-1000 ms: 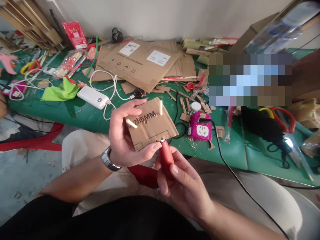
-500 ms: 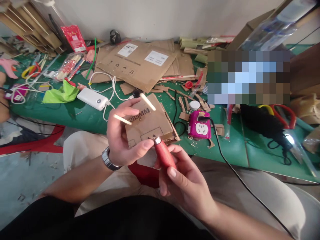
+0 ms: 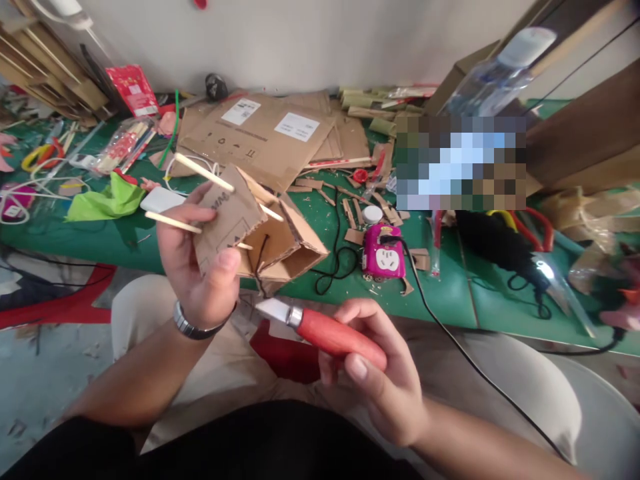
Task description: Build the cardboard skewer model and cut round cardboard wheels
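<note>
My left hand (image 3: 193,267) is wrapped round a small cardboard box (image 3: 295,233), thumb on the near side and fingers behind. The box is tilted, its open side facing right. Pale wooden sticks (image 3: 204,172) pass through its wall, and a dark thin cord or wire hangs inside and past its lower edge. My right hand (image 3: 380,367) holds a knife (image 3: 337,332) by its red wooden handle. The short metal blade points left, just below the box; whether it touches the cord I cannot tell.
A purple power adapter (image 3: 384,253) with a black cable stands right of the box. Flat cardboard (image 3: 255,140) lies behind, with scraps about it. A white power bank (image 3: 163,199) and green cloth (image 3: 106,199) lie at left. Red-handled pliers (image 3: 537,230) are at right.
My left hand has turned the box, so its open side now shows, and moved it left. The knife has come away from the box, and its blade is now in sight. The view has shifted.
</note>
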### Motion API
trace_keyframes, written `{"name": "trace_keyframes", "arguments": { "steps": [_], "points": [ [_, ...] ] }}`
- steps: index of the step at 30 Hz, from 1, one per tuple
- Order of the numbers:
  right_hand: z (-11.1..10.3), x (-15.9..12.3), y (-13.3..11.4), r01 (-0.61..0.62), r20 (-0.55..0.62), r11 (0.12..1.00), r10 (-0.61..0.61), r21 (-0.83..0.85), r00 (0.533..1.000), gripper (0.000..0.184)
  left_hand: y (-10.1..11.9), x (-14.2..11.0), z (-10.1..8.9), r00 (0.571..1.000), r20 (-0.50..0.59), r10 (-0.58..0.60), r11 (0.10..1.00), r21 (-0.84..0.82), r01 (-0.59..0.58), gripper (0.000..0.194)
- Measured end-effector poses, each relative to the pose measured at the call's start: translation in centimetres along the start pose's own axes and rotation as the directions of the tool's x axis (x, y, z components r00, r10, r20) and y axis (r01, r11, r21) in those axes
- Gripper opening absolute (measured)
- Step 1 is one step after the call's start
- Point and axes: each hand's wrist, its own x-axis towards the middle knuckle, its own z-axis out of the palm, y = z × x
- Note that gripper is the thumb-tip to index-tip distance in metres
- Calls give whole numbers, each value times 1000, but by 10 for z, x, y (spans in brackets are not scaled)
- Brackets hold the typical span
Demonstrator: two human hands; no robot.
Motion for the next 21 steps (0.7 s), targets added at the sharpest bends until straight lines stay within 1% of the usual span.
{"name": "trace_keyframes", "arguments": {
  "steps": [2, 3, 4, 5, 6, 7, 8, 9, 10, 12, 13, 14, 16, 18, 20, 21],
  "points": [
    [-7, 4, -4, 112, -36, 993, -113, -34, 993, 23, 4, 7, -2, 998, -60, 1, 1000, 1, -1, 47],
    [-12, 7, -7, 187, -81, 981, -191, -54, 978, 21, 5, 10, -5, 996, -93, 7, 1000, 0, -7, 48],
    [-17, 13, -11, 271, -138, 959, -281, -86, 950, 20, 7, 12, -8, 992, -128, 24, 1000, -6, -25, 48],
    [-24, 19, -15, 350, -194, 927, -370, -133, 908, 19, 7, 14, -12, 985, -163, 57, 998, -17, -61, 47],
    [-31, 26, -20, 416, -245, 885, -459, -208, 854, 18, 8, 16, -15, 975, -199, 100, 994, -30, -108, 46],
    [-38, 33, -24, 448, -264, 837, -530, -314, 806, 17, 7, 18, -18, 962, -231, 145, 986, -41, -159, 44],
    [-45, 40, -27, 431, -249, 787, -569, -442, 783, 17, 6, 19, -21, 948, -259, 183, 978, -49, -202, 42],
    [-51, 47, -28, 377, -202, 717, -580, -586, 789, 18, 5, 21, -23, 937, -281, 208, 972, -51, -231, 39],
    [-55, 52, -29, 307, -122, 619, -552, -722, 825, 20, 3, 22, -25, 930, -297, 217, 969, -49, -242, 37],
    [-60, 61, -24, 211, 41, 365, -422, -907, 906, 24, -1, 26, -28, 928, -315, 198, 973, -49, -224, 33],
    [-60, 64, -20, 179, 84, 252, -347, -951, 934, 28, -2, 28, -30, 933, -309, 182, 976, -59, -210, 32],
    [-58, 66, -15, 149, 98, 165, -282, -975, 954, 33, -4, 29, -31, 940, -297, 169, 977, -74, -199, 32],
    [-52, 72, -4, 70, 67, 11, -161, -998, 985, 45, -8, 33, -35, 954, -257, 155, 977, -104, -187, 32],
    [-43, 78, 5, -11, -2, -142, -60, -990, 998, 53, -12, 37, -41, 960, -232, 158, 976, -114, -188, 32],
    [-36, 86, 10, -63, -67, -265, 5, -962, 998, 59, -20, 42, -50, 950, -260, 172, 972, -112, -207, 31],
    [-34, 90, 12, -75, -87, -307, 25, -949, 996, 60, -25, 44, -54, 940, -290, 180, 969, -114, -220, 31]
  ]
}}
